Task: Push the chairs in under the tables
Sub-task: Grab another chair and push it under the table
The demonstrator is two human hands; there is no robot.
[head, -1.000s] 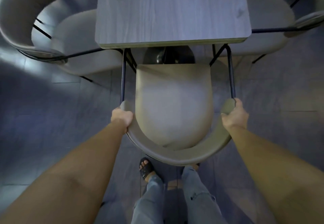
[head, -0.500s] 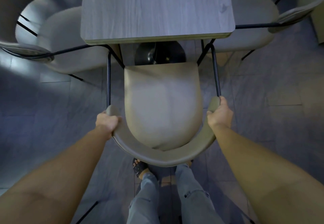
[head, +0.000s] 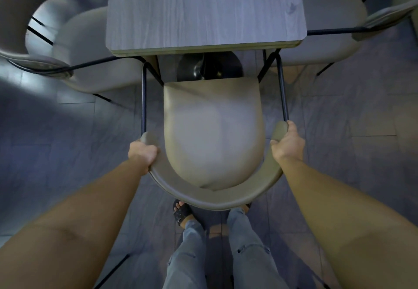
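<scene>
Floor: I see grey tiles (head: 56, 134) under everything.
Table: grey wood-grain table (head: 205, 10), near edge facing me.
Side chairs: one (head: 90, 48) at the left edge, one (head: 328, 17) at the right.
Chair: the chair (head: 214, 134) stands just short of the near edge, seat uncovered.
Left hand (head: 143, 153): fingers wrapped tight on the left backrest end.
Right hand (head: 288, 145): fingers wrapped on the right end.

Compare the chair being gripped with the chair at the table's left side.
The gripped chair has its whole seat clear of the table; the left chair has its seat partly under the tabletop. Left hand and right hand hold the first; nobody touches the second. Both share curved padded backs and black frames.
</scene>
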